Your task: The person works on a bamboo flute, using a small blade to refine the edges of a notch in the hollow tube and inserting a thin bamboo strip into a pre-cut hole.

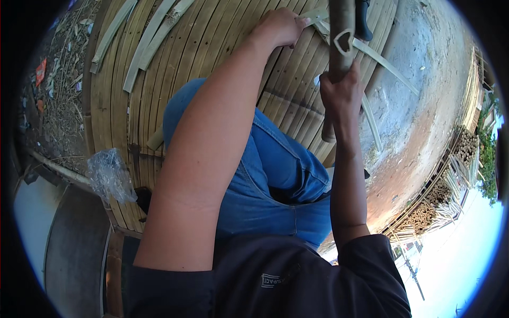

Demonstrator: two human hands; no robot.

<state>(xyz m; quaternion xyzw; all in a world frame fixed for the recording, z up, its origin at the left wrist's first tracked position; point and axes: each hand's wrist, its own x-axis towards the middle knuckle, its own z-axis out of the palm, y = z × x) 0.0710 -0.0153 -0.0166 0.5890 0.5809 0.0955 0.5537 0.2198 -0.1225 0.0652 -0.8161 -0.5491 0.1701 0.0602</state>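
My left hand (281,27) is at the top of the view, its fingers pinched on a pale split bamboo strip (317,16). My right hand (342,95) wraps round a brown bamboo pole (340,61) with a rough hole cut in its side. The pole's lower end pokes out below that hand, and its upper end runs out of view. Close beside the pole, on its right, is a black handle-like piece (362,21); what it belongs to is out of view. A thin strip (387,66) reaches out behind the pole to the right, and another strip (371,124) hangs beside my right wrist.
I sit on a slatted bamboo platform (212,55). Several cut strips (151,50) lie at its upper left. A crumpled clear plastic bag (110,175) rests at the left edge. Littered ground (58,106) lies left, bare ground (413,122) right, with stacked bamboo poles (437,193) beyond.
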